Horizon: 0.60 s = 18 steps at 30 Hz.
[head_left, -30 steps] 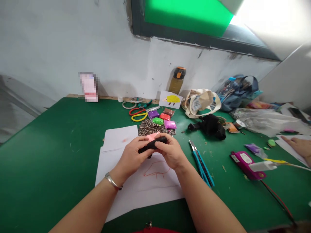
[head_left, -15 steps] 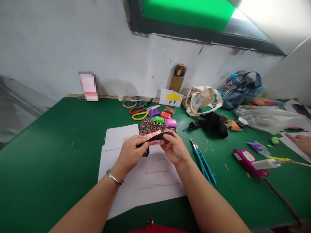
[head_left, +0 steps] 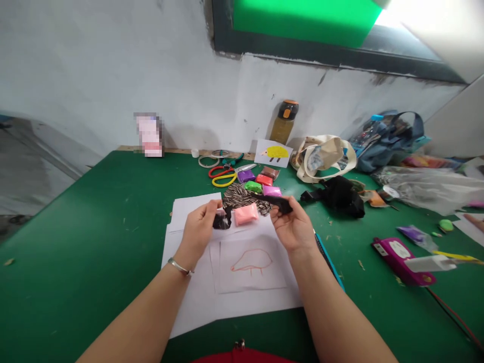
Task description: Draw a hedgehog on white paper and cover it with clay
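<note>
The left hand point(head_left: 198, 225) partly hides a black piece point(head_left: 223, 220) — nature unclear.

Text survey, head view: 0 words, brands or numbers legible.

- Magenta device point(head_left: 394, 262), right side of the table point(head_left: 94, 237): 1 white, cloud-edged label point(head_left: 399, 249) on the upper face. Faint dark marks on it, too blurred to read. 1 smaller pale panel point(head_left: 379, 247) at the left end carries dark marks; cannot tell whether these are characters or sockets. 1 small round gold-toned mark point(head_left: 427, 279) near the opposite end; content not resolved.
- Phone-shaped object point(head_left: 149, 135), upright by the wall: front pixelated into blocks, pinkish with a redder band low down; any writing there unreadable.
- White disc point(head_left: 390, 192), near the clear plastic bag point(head_left: 427, 189): possible print, too small to make out.
</note>
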{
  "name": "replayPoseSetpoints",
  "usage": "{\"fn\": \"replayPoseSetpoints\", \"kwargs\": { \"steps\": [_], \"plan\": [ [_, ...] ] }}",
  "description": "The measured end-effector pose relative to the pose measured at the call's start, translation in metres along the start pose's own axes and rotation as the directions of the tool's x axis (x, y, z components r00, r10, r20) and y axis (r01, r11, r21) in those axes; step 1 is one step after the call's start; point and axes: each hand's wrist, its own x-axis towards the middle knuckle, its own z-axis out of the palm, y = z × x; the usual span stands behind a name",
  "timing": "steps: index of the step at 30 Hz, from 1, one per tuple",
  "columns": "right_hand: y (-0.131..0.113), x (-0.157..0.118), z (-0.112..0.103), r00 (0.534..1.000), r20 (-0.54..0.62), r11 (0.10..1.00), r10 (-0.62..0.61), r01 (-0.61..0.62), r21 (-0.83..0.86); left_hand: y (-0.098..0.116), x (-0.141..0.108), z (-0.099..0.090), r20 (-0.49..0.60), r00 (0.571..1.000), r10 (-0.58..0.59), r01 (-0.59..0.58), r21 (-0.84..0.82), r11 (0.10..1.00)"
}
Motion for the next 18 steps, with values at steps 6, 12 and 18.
{"fn": "replayPoseSetpoints", "kwargs": {
  "steps": [6, 12, 18],
  "plan": [
    [0.013, -0.006, -0.003, 0.986, 0.134, 0.989, 0.103, -0.087, -0.12, 0.008, 0.003, -0.002, -0.035, 0.97, 0.24, -0.217, 0.319, 0.923],
    [0.021, -0.018, 0.001, 0.949, 0.299, 0.965, 0.102, -0.022, -0.262, 0.039, -0.023, 0.013, 0.051, 0.968, 0.247, -0.247, -0.004, 0.969],
    [0.039, -0.033, 0.01, 0.824, 0.566, 0.711, 0.0, 0.398, -0.58, 0.053, -0.034, 0.043, 0.336, 0.887, -0.317, 0.46, -0.585, 0.668]
  ]
}}
